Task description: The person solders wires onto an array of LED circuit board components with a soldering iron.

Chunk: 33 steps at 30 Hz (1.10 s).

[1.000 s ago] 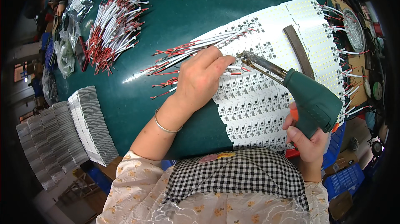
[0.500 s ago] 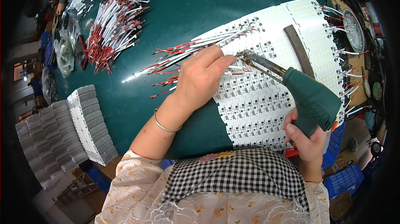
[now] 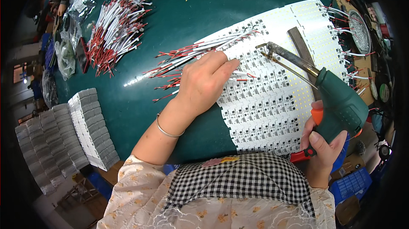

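My right hand (image 3: pixel 322 146) grips a green soldering gun (image 3: pixel 341 103) with an orange trigger. Its dark metal tip points left and hangs over the white circuit boards (image 3: pixel 272 114), apart from my left fingertips. My left hand (image 3: pixel 208 80) is closed in a pinch at the boards' left part, on what seems to be a thin white wire, mostly hidden by the fingers. White wires (image 3: pixel 213 41) with red ends lie across the boards beyond this hand, and more stick out beneath it. The boards lie joined in a sheet, with rows of small black parts and yellow dots.
A dark flat bar (image 3: pixel 303 48) rests on the boards. On the green table (image 3: pixel 183 7) lies a heap of red-and-white wires (image 3: pixel 121 29), with plastic bags (image 3: pixel 66 56) left of it. Stacked boards (image 3: pixel 91 127) stand at the left. A round metal dish (image 3: pixel 360 31) is at far right.
The soldering gun has moved right, and its tip has come away from my left fingertips. My left hand has barely shifted and stays pinched.
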### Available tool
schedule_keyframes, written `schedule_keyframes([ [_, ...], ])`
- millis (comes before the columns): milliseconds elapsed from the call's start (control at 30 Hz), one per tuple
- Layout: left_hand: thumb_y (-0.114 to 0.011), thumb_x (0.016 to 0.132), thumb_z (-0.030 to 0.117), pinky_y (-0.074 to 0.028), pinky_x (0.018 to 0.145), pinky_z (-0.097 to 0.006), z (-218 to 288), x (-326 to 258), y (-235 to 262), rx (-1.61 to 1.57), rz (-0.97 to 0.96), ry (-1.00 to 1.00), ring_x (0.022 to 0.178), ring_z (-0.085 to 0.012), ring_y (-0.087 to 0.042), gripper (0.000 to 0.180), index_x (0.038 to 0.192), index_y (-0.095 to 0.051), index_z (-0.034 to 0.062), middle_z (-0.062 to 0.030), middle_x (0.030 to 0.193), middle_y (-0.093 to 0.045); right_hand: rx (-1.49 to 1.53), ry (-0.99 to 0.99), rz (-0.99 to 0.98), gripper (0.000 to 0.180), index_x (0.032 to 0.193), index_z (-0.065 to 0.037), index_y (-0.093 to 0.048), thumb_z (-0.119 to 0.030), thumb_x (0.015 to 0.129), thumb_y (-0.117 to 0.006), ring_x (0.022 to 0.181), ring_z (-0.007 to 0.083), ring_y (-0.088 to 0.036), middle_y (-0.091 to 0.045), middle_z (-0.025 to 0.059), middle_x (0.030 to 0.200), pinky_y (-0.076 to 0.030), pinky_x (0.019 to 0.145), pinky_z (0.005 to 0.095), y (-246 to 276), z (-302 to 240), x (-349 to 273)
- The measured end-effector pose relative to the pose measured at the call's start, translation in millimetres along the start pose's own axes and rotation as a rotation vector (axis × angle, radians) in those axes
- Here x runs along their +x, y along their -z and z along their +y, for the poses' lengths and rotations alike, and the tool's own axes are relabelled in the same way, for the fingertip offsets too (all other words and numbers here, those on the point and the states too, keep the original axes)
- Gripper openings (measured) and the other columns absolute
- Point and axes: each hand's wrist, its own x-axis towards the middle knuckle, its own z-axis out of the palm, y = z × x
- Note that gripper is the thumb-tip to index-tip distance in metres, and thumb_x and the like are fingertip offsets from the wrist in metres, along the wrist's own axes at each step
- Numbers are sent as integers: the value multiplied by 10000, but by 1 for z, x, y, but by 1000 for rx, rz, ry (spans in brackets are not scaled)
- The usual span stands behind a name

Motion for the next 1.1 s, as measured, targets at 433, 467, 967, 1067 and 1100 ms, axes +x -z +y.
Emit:
schedule_keyframes([
  [433, -597, 580, -150, -503, 542, -317, -10, 1, -7, -119, 12, -27, 681, -230, -625, 391, 910, -667, 47, -80, 777, -624, -18, -121, -41, 511, 1266, 84, -457, 15, 806, -670, 718, 170, -591, -577, 194, 1095, -507, 527, 245, 1, 5, -18],
  [467, -592, 583, -152, -505, 549, -315, -11, 0, -8, -132, 14, -29, 687, -229, -627, 385, 905, -667, 46, -78, 782, -629, -17, -121, -43, 511, 1266, 84, -457, 15, 806, -670, 718, 170, -591, -577, 194, 1095, -507, 527, 245, -1, 6, -17],
  [967, -649, 607, -90, -509, 553, -311, -10, 0, -4, -101, 2, -72, 694, -216, -629, 339, 914, -673, 51, -63, 783, -637, -189, -104, -111, 492, 1262, 65, -457, -44, 825, -655, 600, 130, -561, -591, 130, 837, -482, 521, 235, -12, 14, -17],
  [1067, -659, 614, -70, -507, 546, -308, -9, 0, -4, -76, -7, -81, 692, -215, -628, 325, 915, -673, 53, -62, 784, -635, -258, -85, -94, 474, 1253, 60, -468, -45, 828, -651, 605, 123, -562, -592, 118, 841, -476, 530, 230, -11, 16, -20],
  [1100, -659, 614, -70, -507, 546, -308, -9, 1, -4, -78, -9, -81, 692, -215, -628, 325, 915, -673, 53, -62, 784, -635, -297, -39, -110, 463, 1246, 61, -470, -44, 831, -647, 607, 122, -562, -592, 115, 836, -475, 531, 231, -9, 18, -22],
])
